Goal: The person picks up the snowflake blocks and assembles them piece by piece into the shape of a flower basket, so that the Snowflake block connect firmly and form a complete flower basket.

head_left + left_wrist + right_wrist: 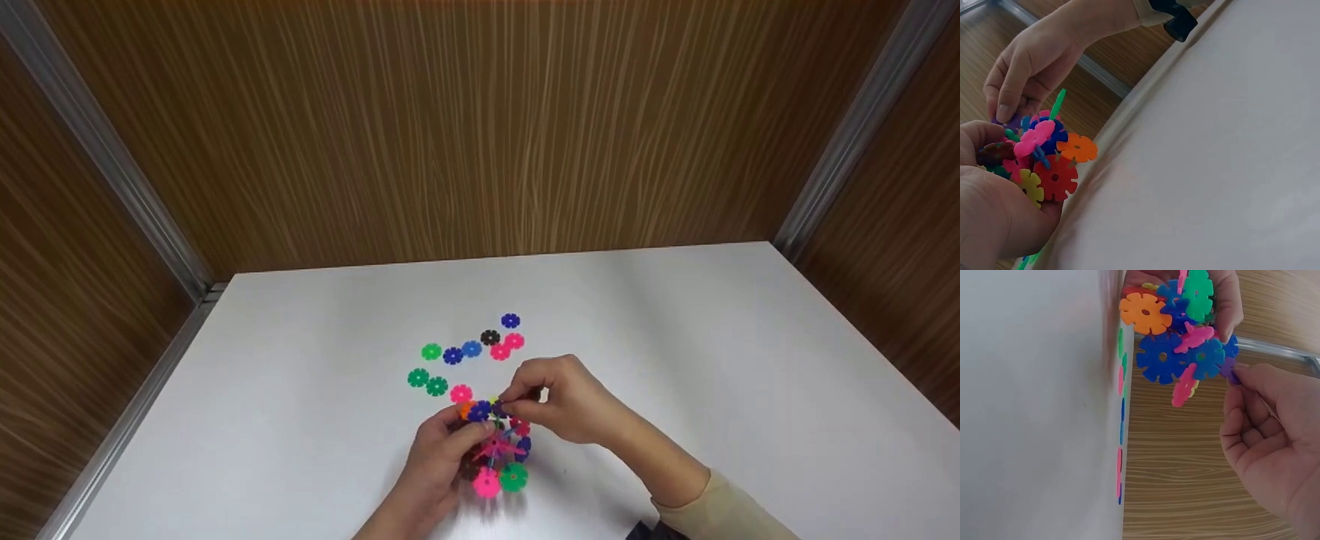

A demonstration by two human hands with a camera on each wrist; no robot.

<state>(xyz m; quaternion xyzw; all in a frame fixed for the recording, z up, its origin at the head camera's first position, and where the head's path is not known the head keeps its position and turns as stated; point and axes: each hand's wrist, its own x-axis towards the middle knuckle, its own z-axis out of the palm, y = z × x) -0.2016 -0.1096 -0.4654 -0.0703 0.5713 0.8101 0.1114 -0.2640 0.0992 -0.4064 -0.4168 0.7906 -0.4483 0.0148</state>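
Observation:
A cluster of interlocked plastic snowflake discs (487,482) in pink, green, blue, orange, red and yellow is gripped by my left hand (439,457), whose thumb lies over its near side. My right hand (568,401) pinches a purple disc (1228,370) between thumb and forefinger at the cluster's edge. In the left wrist view, the red disc (1055,178) and orange disc (1077,147) face the camera. The right wrist view shows a blue disc (1162,358) and a green disc (1198,295) on the cluster. My left palm hides part of it.
Loose discs lie on the white table (300,420) beyond my hands: green ones (418,377) to the left, a black one (490,337), pink ones (500,352) and several blue ones (453,355). Wood-grain panels (480,135) stand at the back and both sides.

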